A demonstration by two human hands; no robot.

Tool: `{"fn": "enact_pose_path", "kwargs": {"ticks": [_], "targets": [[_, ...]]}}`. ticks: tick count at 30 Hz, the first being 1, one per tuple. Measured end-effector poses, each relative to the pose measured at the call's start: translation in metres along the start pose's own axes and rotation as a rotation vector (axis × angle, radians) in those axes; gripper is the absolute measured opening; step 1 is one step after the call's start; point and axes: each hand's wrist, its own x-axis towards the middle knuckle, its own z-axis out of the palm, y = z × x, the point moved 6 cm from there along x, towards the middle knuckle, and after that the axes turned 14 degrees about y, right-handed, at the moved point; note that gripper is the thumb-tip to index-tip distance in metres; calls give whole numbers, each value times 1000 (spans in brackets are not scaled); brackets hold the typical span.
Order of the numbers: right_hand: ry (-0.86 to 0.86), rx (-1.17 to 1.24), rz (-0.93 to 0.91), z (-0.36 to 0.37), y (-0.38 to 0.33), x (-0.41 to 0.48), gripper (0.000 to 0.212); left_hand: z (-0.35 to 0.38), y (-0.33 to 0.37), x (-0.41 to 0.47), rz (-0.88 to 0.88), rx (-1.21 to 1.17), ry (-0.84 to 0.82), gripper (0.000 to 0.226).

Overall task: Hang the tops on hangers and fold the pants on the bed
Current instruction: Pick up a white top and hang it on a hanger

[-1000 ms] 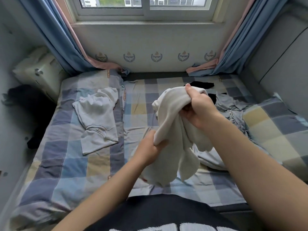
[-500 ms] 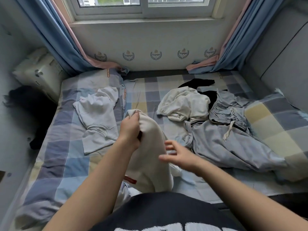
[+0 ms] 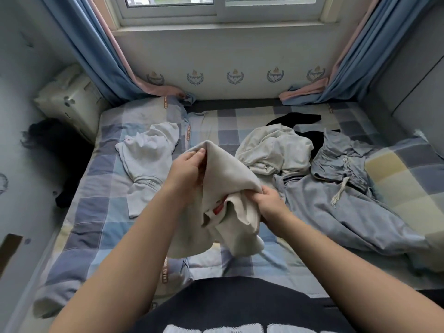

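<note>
While the checked bed point(image 3: 101, 212) fills most of the frame, the clothes lie loose on it. A grey garment point(image 3: 336, 212) with a drawstring sprawls across the right. A cream heap point(image 3: 276, 150) sits crumpled at centre right with a black piece point(image 3: 298, 118) just behind it, and a white top point(image 3: 146, 164) lies rumpled at centre left. In the middle of the frame a cream garment point(image 3: 230, 179) is held up off the bed, its lower folds hanging toward the near edge. The left hand point(image 3: 187, 169) pinches its highest fold, thumb and fingertips pressed together on the cloth. The right hand point(image 3: 269, 203) grips a bunched edge lower and to the right, fingers curled round it. A red label point(image 3: 218, 209) shows in the folds between the hands.

The garment looks soft, light and limp. It will sag wherever it is unsupported, though it should not slip from a firm pinch. Bunched as it is, I cannot tell whether it is a top or pants. The label probably marks a neck or waistband, so that hem is the place to find, take at its two ends and shake flat.
</note>
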Motion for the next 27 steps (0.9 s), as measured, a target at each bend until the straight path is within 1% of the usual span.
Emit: {"fn": "enact_pose_path", "kwargs": {"ticks": [1, 2, 4, 6, 8, 10, 11, 13, 14, 15, 16, 18, 20, 21, 23, 24, 26, 27], "targets": [[28, 65, 47, -1, -5, 6, 11, -6, -5, 3, 33, 115, 36, 19], [38, 104, 78, -1, -9, 10, 15, -11, -12, 4, 36, 192, 64, 23], [65, 152, 131, 3, -7, 12, 21, -19, -32, 0, -14, 253, 89, 41], [104, 228, 215, 8, 4, 6, 23, -23, -52, -11, -81, 319, 77, 49], [126, 316, 287, 11, 12, 1, 27, -21, -68, -25, -174, 392, -34, 48], [138, 362, 318, 10, 13, -1, 33, -13, -80, -39, -261, 442, -203, 49], [141, 384, 324, 10, 11, -2, 34, -8, -83, -43, -260, 464, -283, 47], [148, 442, 347, 11, 6, -5, 35, 3, -82, -47, -133, 513, -385, 34], [149, 470, 369, 12, 4, -8, 33, 9, -80, -47, -35, 535, -398, 29], [143, 493, 392, 12, 1, -11, 31, 15, -79, -46, 72, 560, -389, 31], [130, 516, 412, 13, -1, -14, 28, 19, -77, -45, 174, 580, -354, 32], [102, 582, 438, 12, -4, -16, 25, 23, -72, -44, 317, 567, -238, 21], [77, 641, 444, 10, -5, -17, 28, 24, -69, -41, 371, 467, -164, 9], [68, 631, 449, 8, -2, -19, 28, 24, -64, -39, 396, 415, -130, 6], [6, 497, 501, 7, 10, -27, 27, 22, -52, -31, 432, 315, -74, 5], [-62, 387, 532, 7, 19, -34, 29, 22, -45, -26, 431, 278, -62, 6], [-190, 172, 542, 4, 34, -45, 26, 21, -36, -19, 411, 241, -85, 11], [-205, 105, 517, -1, 37, -47, 21, 20, -33, -17, 399, 235, -119, 11]]}}
